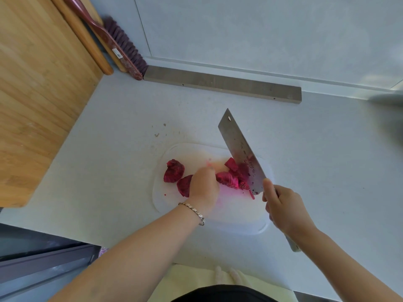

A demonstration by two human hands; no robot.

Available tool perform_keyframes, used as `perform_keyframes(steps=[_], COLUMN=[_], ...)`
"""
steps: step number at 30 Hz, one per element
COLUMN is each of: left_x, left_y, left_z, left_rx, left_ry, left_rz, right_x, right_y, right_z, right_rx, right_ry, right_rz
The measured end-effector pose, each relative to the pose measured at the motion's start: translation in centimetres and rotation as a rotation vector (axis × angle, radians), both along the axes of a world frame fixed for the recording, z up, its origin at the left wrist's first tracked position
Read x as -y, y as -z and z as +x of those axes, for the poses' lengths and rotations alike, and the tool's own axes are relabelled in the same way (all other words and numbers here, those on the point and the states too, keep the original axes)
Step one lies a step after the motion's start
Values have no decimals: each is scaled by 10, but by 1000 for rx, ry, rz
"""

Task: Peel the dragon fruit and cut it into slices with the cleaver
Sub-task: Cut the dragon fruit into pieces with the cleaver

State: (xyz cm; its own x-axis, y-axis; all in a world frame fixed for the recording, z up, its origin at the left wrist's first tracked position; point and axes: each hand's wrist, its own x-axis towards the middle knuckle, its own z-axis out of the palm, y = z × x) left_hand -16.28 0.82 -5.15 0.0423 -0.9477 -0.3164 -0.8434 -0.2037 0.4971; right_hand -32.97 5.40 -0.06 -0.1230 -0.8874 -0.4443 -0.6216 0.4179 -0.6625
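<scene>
We log: counter [109,138] | board [239,216] just left of the grip of our right hand [283,207] | bar [222,85] beyond it | brush [122,44] far beyond, leftward

A grey strip [222,85] lies on the tabletop [109,138] — a maroon brush [109,42] at its left end, a bamboo board [37,83] further left.

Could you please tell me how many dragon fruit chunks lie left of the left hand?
2: the far chunk near the left edge of the cutting board, and the near chunk partly hidden under the left hand. Sliced pieces by the cleaver aren't counted.
</scene>
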Motion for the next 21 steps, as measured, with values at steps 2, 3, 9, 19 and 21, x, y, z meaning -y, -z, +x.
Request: perform_keyframes(steps=[2, 3, 9, 19, 21], left_x=[3, 4, -6, -26, -25], left_y=[-10, -16, -21, 6, 6], left_z=[8, 15, 50, 51, 46], left_rx=[123, 223, 437, 18, 62], left_ry=[131, 209, 369, -76, -59], left_rz=[18, 30, 283, 193, 199], right_x=[-3, -4, -9, -14, -14], right_y=[2, 3, 6, 7, 8], right_z=[0, 1, 5, 13, 15], right_rx=[17, 16, -22, 6, 10], right_ry=[5, -1, -37, -60, -62], right_rz=[15, 20, 6, 56, 62])
